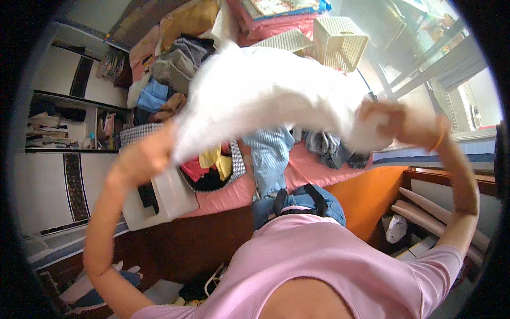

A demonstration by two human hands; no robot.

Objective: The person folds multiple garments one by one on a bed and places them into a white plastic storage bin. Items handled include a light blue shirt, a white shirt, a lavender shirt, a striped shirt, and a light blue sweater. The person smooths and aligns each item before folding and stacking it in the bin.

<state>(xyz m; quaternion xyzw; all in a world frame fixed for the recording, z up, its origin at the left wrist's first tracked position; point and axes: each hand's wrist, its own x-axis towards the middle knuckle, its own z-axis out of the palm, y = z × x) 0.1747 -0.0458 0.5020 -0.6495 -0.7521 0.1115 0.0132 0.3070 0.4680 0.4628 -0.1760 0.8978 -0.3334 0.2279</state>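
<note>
A white cloth (271,87), blurred by motion, is stretched in the air between my two hands. My left hand (145,155) grips its left end. At the right, my right hand (384,121) is closed on the other end, with an orange band around the wrist. Below the cloth lies a blue-and-white striped garment (271,159) on the pink bed sheet (231,195). Left of it stands a houndstooth-patterned fabric basket (238,161) with a yellow cloth (217,162) and a red cloth (194,170) inside. The raised cloth hides part of the bed.
Folded dark and grey clothes (324,145) lie right of the striped garment. A clothes pile (175,65) with a blue cloth (153,95) is at the back left. Two cream plastic baskets (340,40) stand behind. A translucent plastic bin (171,199) sits near the bed's front edge. Shelves (59,131) line the left.
</note>
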